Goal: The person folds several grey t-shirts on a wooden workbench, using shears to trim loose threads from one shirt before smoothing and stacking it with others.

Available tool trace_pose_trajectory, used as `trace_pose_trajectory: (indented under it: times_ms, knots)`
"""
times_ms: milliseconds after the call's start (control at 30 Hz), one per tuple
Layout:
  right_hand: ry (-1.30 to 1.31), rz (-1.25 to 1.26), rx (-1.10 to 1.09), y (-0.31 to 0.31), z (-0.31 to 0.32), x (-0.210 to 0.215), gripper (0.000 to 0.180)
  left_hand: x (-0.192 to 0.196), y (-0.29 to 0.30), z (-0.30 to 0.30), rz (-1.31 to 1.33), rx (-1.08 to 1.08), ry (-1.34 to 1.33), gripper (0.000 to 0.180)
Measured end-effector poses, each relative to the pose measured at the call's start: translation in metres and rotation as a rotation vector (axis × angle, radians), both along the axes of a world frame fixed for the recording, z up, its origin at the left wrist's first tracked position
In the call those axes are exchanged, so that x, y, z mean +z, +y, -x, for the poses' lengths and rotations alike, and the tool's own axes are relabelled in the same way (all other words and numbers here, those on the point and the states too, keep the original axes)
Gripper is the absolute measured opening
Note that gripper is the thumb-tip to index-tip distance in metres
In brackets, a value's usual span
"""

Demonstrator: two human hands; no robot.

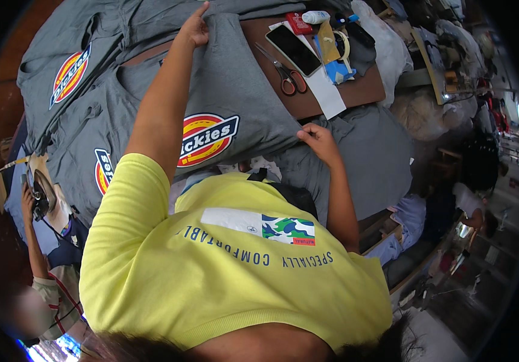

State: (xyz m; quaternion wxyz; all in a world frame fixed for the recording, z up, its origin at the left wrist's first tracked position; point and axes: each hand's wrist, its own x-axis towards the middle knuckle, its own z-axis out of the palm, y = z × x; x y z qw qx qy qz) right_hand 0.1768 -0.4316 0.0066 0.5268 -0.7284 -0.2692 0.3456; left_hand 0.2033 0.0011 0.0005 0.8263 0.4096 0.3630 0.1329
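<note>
Your left hand [194,29] pinches the grey cotton T-shirt with its round printed logo [235,90] at twelve o'clock; your right hand [318,140] grips its edge at three o'clock; red-handled scissors [286,71] lie just beyond.

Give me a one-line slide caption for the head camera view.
Left hand and right hand spread a grey printed T-shirt beside scissors.

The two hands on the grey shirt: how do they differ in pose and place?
The left hand reaches far out with the arm stretched, at the far edge of the grey shirt; the right hand stays close, elbow bent, at the shirt's near corner. The left lies nearer the scissors. Both hands grip the same shirt.
</note>
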Motion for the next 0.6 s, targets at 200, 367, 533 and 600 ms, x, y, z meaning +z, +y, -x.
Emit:
trace_pose_trajectory:
  times_ms: [200,367,533,600]
  knots:
    - [0.123,0.090,-0.114,0.001,-0.012,-0.002,0.019,-0.050,0.017,-0.012,-0.030,0.080,0.015,0.067]
    - [0.262,0.207,-0.105,0.004,-0.029,0.011,0.034,-0.014,-0.008,0.003,-0.137,-0.171,0.005,0.091]
    - [-0.118,0.399,-0.019,0.038,-0.055,0.028,0.029,0.012,0.027,0.070,-0.765,-0.407,0.130,0.055]
    - [-0.431,0.271,0.001,0.067,-0.077,0.020,0.028,0.019,0.048,0.124,-1.262,-0.135,0.212,0.034]
